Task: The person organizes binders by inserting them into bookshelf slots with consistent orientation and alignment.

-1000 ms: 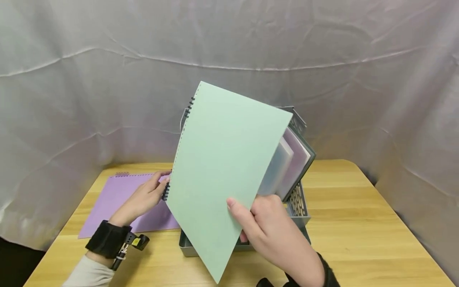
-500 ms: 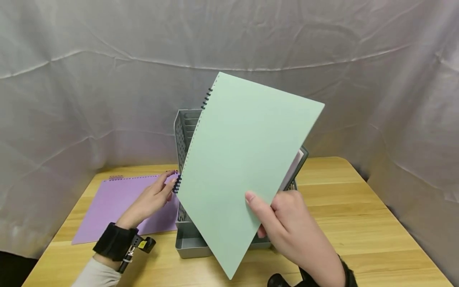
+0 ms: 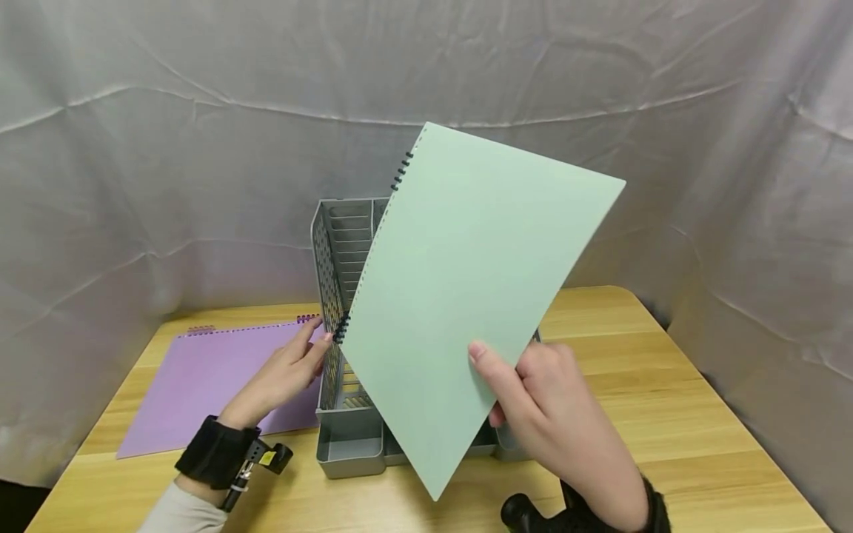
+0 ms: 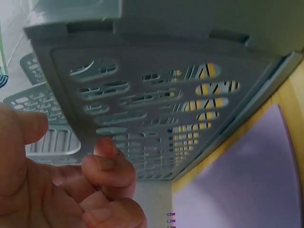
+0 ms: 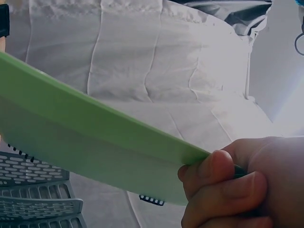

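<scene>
Before the desktop file rack my right hand (image 3: 560, 422) grips a pale green spiral notebook (image 3: 466, 259) by its lower right edge, thumb on the cover. It is raised and tilted, with black rings down its left side. The right wrist view shows curled fingers (image 5: 225, 190) around the notebook's edge. My left hand (image 3: 276, 381) is beside the left side wall of the grey rack (image 3: 348, 233), its fingers loosely bent with nothing held. In the left wrist view the fingertips are close to the slotted wall (image 4: 161, 57); contact cannot be told. The notebook hides much of the rack.
A purple spiral notebook (image 3: 213, 385) lies flat on the wooden table (image 3: 666, 414), left of the rack and under my left forearm. A shallow grey tray (image 3: 351, 448) juts from the rack's front. Grey cloth (image 3: 233, 170) hangs behind the table.
In the head view the green notebook and right hand have shifted right and up. More of the rack's left part shows; the folders seen at its right are now hidden. My left hand stays by the rack.
</scene>
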Demonstrator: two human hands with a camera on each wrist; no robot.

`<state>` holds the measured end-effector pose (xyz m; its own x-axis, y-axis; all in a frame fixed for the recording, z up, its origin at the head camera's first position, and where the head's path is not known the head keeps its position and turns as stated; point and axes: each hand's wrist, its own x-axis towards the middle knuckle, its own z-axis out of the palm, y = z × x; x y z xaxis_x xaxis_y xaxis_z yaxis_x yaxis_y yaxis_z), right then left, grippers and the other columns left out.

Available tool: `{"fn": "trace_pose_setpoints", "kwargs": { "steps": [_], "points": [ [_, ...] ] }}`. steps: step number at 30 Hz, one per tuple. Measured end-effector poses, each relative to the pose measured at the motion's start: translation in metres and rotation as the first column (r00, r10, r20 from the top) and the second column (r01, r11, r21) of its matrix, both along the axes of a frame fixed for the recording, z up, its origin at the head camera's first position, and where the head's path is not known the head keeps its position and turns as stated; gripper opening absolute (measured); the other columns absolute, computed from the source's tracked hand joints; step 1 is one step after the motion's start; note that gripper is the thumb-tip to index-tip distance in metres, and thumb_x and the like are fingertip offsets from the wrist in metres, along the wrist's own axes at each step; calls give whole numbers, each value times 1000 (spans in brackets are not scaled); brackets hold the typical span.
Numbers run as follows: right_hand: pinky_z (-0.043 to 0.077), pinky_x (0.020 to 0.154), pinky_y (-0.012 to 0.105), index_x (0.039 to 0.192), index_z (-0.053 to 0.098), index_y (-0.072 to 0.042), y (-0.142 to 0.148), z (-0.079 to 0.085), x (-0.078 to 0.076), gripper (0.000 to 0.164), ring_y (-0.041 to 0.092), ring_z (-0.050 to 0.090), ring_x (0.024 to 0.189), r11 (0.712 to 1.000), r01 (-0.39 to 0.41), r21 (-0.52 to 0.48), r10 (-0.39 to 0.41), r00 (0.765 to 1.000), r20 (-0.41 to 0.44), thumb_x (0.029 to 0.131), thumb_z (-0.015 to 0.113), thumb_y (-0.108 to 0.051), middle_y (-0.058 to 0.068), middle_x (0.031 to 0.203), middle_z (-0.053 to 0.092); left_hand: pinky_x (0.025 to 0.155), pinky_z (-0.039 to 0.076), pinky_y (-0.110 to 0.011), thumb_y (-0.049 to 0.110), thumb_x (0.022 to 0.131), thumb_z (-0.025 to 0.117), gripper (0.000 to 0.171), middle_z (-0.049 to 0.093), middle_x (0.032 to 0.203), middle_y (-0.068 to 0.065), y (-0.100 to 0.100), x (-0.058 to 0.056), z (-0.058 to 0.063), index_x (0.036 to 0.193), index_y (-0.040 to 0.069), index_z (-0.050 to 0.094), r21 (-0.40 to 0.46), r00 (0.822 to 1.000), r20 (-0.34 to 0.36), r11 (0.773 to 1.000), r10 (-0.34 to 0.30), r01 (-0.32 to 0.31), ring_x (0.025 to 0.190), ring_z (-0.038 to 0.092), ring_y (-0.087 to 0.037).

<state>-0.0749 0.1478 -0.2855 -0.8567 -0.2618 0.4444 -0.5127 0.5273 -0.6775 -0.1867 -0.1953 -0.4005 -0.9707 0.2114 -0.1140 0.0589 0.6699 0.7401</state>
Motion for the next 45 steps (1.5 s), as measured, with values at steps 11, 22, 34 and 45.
{"fn": "trace_pose_setpoints", "kwargs": {
  "steps": [11,22,34,45],
  "points": [
    [44,52,25,58,53,-20,5,2,-2,56,-2,54,50,993,99,67,-101,995,21,113,54,-28,-20,50,52,103,53,-58,43,115,48,83,67,125,-27,9,5,-9,171,-2,6,-55,999,-42,998,-10,7,112,68,-35],
    [43,55,25,59,52,-19,7,3,-6,56,-2,55,51,984,137,111,-140,990,24,114,52,-31,-20,49,51,111,47,-67,31,115,44,76,50,153,-39,14,7,-16,172,2,3,-58,1000,-24,998,15,-17,129,62,-50],
    [40,53,26,48,45,-18,-4,5,-2,68,-3,55,52,972,181,149,-187,982,30,114,52,-33,-20,46,51,116,44,-67,28,114,38,73,29,168,-37,10,8,-19,173,7,0,-20,999,33,1000,8,-8,148,47,-54],
    [41,54,25,47,50,-20,-12,1,-9,68,-2,53,51,968,188,165,-192,981,13,114,52,-32,-15,46,52,123,34,-69,29,115,36,71,22,173,-31,9,9,-23,174,11,-1,6,999,33,1000,11,-11,154,36,-53]
  ]
}}
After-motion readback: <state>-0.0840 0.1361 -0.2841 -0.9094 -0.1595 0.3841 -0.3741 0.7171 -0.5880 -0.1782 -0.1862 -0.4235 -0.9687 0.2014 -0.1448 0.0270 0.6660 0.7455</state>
